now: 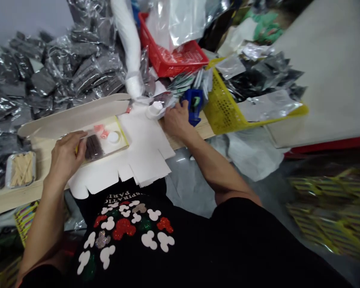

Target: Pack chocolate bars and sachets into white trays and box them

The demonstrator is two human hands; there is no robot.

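My left hand (66, 154) rests with curled fingers on a clear plastic packet (100, 142) that lies in an open white carton; the packet holds a dark bundle, pink pieces and a white round cap. My right hand (176, 119) reaches forward and closes around a small item beside a blue tape dispenser (194, 105), just past a white bottle cap (156, 108). What its fingers hold is hidden. Flat white die-cut carton blanks (144, 154) lie stacked between the two hands on the wooden board.
A yellow basket (225, 114) of silvery packets stands right of the dispenser, a red basket (175, 60) behind it. Heaps of dark plastic-wrapped packs (57, 72) fill the back left. A small tray of wooden sticks (20, 169) sits at the left. A white sheet (327, 76) covers the right.
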